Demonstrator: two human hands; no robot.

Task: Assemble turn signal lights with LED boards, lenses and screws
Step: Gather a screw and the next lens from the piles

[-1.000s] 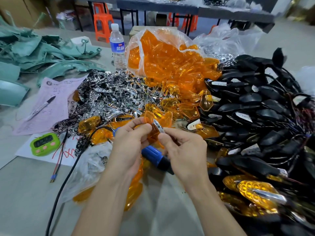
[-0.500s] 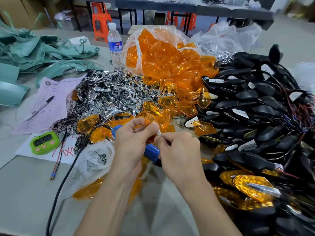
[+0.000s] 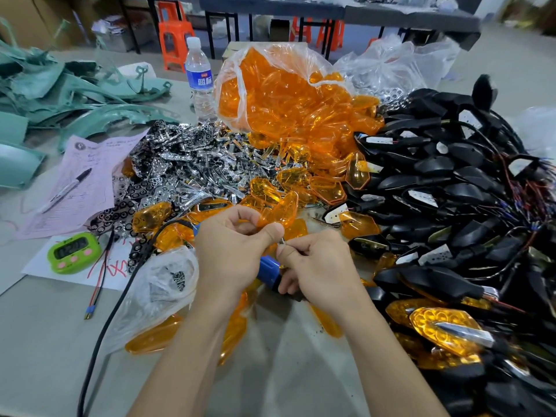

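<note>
Over the grey surface (image 3: 45, 341), the left grip (image 3: 237, 254) is clenched around a translucent orange plastic lens (image 3: 279, 210), thumb pressed against its lower edge. The right grip (image 3: 319, 266) touches it thumb to thumb and pinches a tiny silvery piece (image 3: 282, 240), too small to identify. A blue-handled corded screwdriver (image 3: 268, 270) lies under both hands. A heap of black wired housings (image 3: 451, 191) lies to the right, and a clear bag of orange lenses (image 3: 285, 94) sits behind.
</note>
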